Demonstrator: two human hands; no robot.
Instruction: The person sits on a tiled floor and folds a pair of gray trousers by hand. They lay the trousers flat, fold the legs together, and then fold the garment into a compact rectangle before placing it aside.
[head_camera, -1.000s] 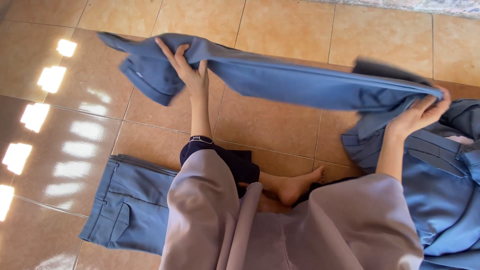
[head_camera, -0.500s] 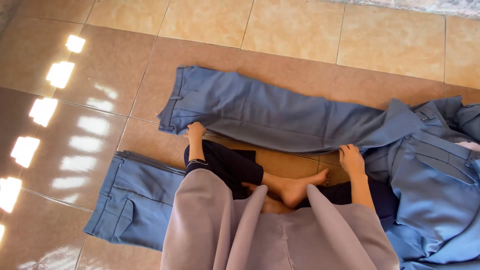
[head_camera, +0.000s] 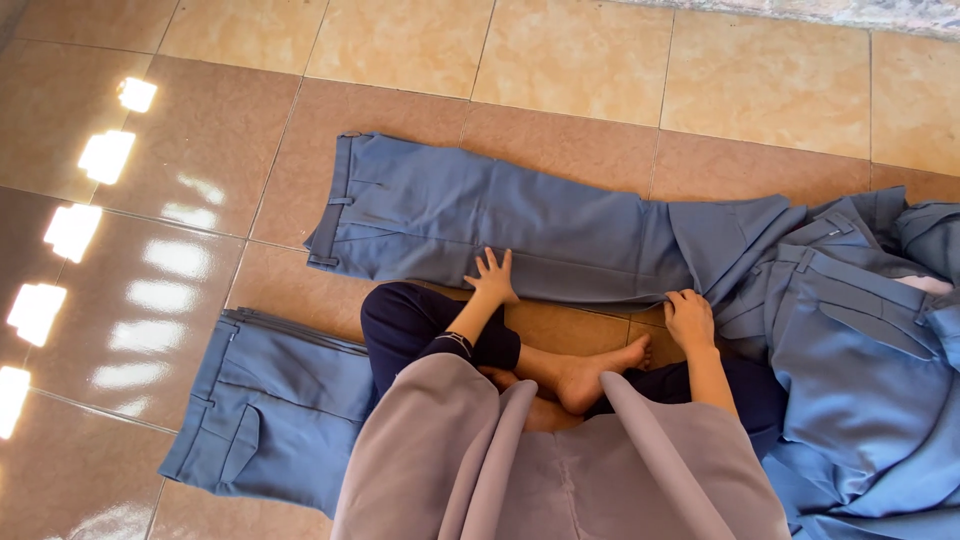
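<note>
A pair of blue trousers (head_camera: 470, 215) lies flat on the tiled floor in front of me, waistband to the left and legs running right. My left hand (head_camera: 492, 277) rests flat on its near edge with fingers spread. Further right, my right hand (head_camera: 688, 318) presses on the near edge where the trouser leg meets a pile of blue clothes (head_camera: 850, 330). Neither hand grips anything.
Another folded pair of blue trousers (head_camera: 265, 410) lies at my left knee. I sit cross-legged in dark trousers with a bare foot (head_camera: 600, 372) showing, a grey garment draped over my lap. Sunlight patches mark the glossy tiles (head_camera: 130, 230) on the left.
The trousers, held up in the air a second ago, now lie spread flat on the floor. Both hands came down and moved onto the near edge.
</note>
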